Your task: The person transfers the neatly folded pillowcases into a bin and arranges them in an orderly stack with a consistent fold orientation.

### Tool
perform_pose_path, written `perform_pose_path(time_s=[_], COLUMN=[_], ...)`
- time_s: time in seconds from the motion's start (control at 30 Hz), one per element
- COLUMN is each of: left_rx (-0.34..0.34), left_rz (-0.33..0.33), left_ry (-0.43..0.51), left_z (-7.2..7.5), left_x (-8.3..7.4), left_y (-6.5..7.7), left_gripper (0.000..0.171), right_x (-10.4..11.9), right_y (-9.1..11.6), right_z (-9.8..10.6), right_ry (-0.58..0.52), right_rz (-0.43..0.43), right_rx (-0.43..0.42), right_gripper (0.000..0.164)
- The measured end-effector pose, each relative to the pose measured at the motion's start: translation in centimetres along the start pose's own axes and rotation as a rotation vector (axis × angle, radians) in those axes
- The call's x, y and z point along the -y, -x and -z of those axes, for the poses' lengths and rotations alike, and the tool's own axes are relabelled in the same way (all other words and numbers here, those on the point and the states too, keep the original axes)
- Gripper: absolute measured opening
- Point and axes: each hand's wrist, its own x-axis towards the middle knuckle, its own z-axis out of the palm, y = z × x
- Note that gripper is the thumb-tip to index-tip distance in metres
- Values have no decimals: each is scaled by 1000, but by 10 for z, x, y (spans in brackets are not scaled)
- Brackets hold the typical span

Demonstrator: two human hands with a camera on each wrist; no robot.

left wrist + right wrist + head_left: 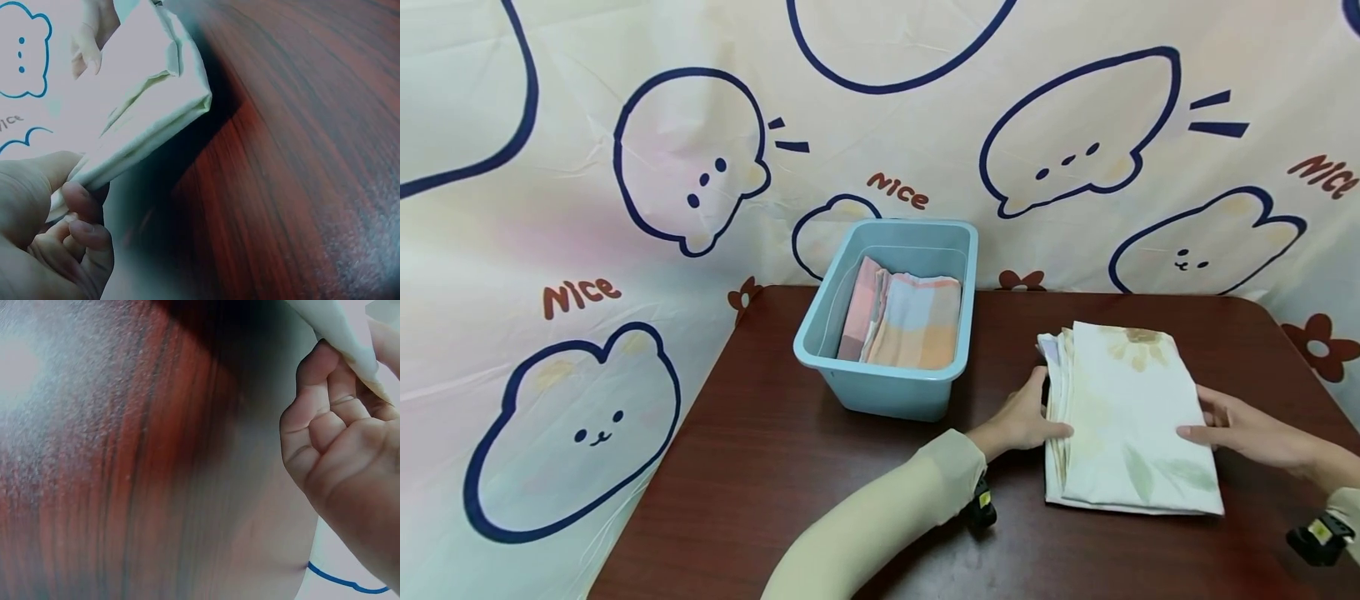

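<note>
A folded white cloth with a pale flower and leaf print is held up off the table at the right of the head view. My left hand grips its left edge, thumb on top and fingers beneath. In the left wrist view the thumb and fingers of that hand pinch the layered folds of the cloth. On the opposite edge my right hand pinches the cloth with its thumb over the top. The right wrist view shows curled fingers under the cloth edge.
A light blue plastic bin stands left of the cloth at the back of the dark wood table. Inside it, a checked folded cloth and a pink one stand side by side. A printed curtain hangs behind the table.
</note>
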Motion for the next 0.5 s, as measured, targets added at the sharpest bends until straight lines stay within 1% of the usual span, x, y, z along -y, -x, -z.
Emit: perform_pose_path(time_s=[0.2, 0.37, 0.5], left_rx=[-14, -9, -9], left_rz=[-34, -45, -59], left_ry=[-25, -39, -50], left_z=[3, 7, 10], left_x=[-5, -9, -15], left_y=[3, 8, 12], left_gripper=[90, 90, 89], right_x=[6, 13, 18], right_y=[2, 5, 8], right_z=[2, 3, 3], right_ry=[7, -8, -1], right_rz=[8, 18, 6], right_rx=[-15, -20, -40], right_gripper=[83, 83, 85])
